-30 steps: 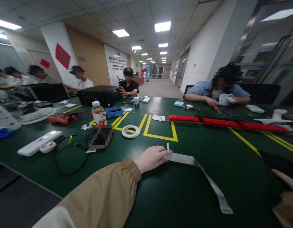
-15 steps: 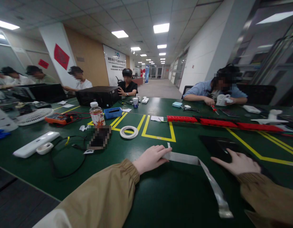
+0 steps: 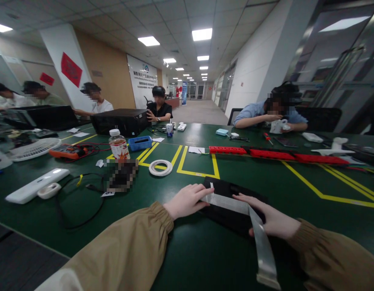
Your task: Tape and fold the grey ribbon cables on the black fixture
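Note:
My left hand (image 3: pixel 187 201) pinches one end of a grey flat ribbon cable (image 3: pixel 227 203) between thumb and fingers. The cable runs to the right, folds, and hangs down toward me to a wider connector end. Behind and under it is a flat black panel-like object (image 3: pixel 225 220), whose exact kind I cannot make out. My right hand (image 3: pixel 276 216) is closed round the right end of this black object, fingers over its top and the thumb side low; the cable passes in front of part of that hand.
On the green table (image 3: pixel 162 258) lie a white tape roll (image 3: pixel 160 168), a bottle (image 3: pixel 119 147), a blue tray (image 3: pixel 140 143), a white elongated device (image 3: pixel 38 186), a black cable (image 3: pixel 96 218) and an orange multimeter (image 3: pixel 68 151). Red strips (image 3: pixel 271 154) lie farther right. Several co-workers sit around.
My right hand has brought the black object leftward, from the right side to behind the ribbon cable. My left hand keeps its pinch on the cable. Across the table, a co-worker's screwdriver now lies down.

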Action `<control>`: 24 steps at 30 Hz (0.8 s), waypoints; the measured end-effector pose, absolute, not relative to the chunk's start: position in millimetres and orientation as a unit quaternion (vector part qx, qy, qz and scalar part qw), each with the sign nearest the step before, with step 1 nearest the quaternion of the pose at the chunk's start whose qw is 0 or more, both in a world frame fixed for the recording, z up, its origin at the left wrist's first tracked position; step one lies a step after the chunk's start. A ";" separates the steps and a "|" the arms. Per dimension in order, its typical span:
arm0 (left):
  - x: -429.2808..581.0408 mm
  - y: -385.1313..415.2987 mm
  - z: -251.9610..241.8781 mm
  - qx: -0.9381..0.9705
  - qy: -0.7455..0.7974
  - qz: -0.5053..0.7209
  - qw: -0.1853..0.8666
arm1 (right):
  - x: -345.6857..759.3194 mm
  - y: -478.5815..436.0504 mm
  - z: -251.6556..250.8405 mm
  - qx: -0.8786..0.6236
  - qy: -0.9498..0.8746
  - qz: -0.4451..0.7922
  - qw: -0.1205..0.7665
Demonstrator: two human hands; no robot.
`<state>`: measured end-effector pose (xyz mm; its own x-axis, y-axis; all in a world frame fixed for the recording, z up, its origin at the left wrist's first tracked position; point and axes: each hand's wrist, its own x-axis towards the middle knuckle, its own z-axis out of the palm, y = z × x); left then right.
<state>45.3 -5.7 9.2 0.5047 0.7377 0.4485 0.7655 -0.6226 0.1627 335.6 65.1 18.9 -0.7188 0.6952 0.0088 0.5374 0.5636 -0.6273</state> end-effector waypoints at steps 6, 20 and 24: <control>48.1 -5.0 11.1 -0.870 -0.433 -0.236 0.018 | 333.7 66.6 25.8 -0.354 -0.830 0.377 0.209; 54.8 -4.5 14.0 -0.888 -0.417 -0.184 0.063 | 303.1 48.9 32.7 -0.361 -0.840 0.328 0.238; 54.7 -3.9 13.4 -0.888 -0.416 -0.186 0.063 | 290.2 46.7 32.9 -0.299 -0.905 0.225 0.204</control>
<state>54.7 -3.9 13.4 0.5846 0.7158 0.3821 0.7626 -0.6455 0.0426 290.2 46.7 32.9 -0.7386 0.6319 0.2348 0.4485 0.7207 -0.5286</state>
